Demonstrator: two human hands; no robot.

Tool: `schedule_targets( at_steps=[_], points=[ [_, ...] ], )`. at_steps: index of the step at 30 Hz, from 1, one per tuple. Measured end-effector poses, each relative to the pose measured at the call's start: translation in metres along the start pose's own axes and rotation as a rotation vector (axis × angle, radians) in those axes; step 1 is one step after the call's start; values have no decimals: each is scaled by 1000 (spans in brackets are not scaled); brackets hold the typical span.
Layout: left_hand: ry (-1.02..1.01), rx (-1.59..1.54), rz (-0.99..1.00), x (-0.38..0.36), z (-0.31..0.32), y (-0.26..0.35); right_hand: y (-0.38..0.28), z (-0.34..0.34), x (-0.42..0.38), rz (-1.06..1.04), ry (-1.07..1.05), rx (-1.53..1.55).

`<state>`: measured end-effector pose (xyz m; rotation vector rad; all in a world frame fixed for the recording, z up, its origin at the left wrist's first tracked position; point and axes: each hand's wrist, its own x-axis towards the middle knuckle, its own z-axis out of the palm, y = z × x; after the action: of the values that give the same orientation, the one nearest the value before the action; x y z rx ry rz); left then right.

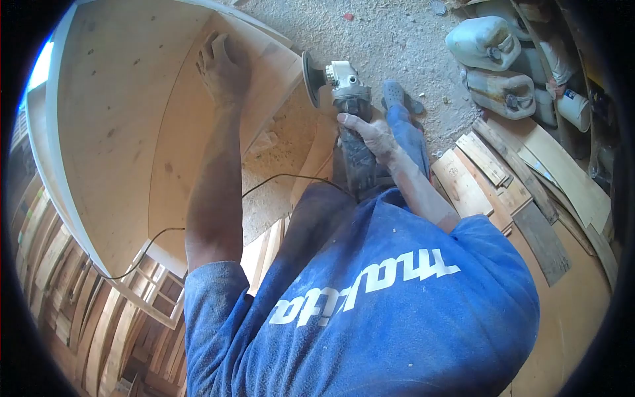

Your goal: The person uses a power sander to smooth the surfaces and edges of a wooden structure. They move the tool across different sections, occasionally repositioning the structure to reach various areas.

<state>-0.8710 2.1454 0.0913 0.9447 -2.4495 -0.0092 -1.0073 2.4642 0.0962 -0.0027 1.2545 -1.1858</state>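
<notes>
My right hand (376, 137) is wrapped around the dark body of an angle grinder (357, 99), which has a pale metal head. Its round disc (310, 79) stands on edge close to the right edge of a large curved wooden piece (126, 99). On the inner face of that piece, near its top, lies my left hand (225, 69), fingers apart and slightly bent, holding nothing. A thin dark cord (284, 175) runs from the grinder's rear, passes behind my left forearm and trails over the lower edge of the wooden piece.
Plastic jugs (486, 43) and a white bucket (573, 109) stand at the upper right. Planks and offcuts (463, 178) lie on the right, with a wood sheet (569, 317) below. Stacked boards (106, 331) fill the lower left. Dust covers the concrete floor (397, 40).
</notes>
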Motion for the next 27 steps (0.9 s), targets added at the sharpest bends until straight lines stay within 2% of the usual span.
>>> schedule_targets(
  at_steps=[1,3,7,10,12,13,15,16,19,21,22,25,27],
  points=[
    [3,-1,3,1,0,2,3,2,2,-4,1,0],
    [19,-13,2,1,0,2,5,7,4,141,96,49],
    [-1,4,-17,3,-1,0,20,10,3,137,68,199],
    [-8,-24,-7,-1,-5,2,26,36,-7,21,96,276],
    [7,-2,-16,1,0,3,38,46,1,-167,240,185],
    [14,-3,-19,2,1,1,41,43,5,-171,239,180],
    [-1,-25,-27,0,-2,-1,43,37,7,133,181,319],
    [5,-24,-27,3,-1,-2,44,37,8,128,178,317],
    [-4,-47,-44,-2,1,0,43,46,-8,61,212,284],
    [12,-38,-30,0,1,1,42,56,-8,-169,226,200],
    [17,-36,-29,2,1,1,47,55,-2,-174,223,199],
    [-2,-32,-41,-1,1,2,62,48,7,-105,225,252],
    [26,-35,-29,1,1,1,48,45,1,38,209,284]
  ],
)
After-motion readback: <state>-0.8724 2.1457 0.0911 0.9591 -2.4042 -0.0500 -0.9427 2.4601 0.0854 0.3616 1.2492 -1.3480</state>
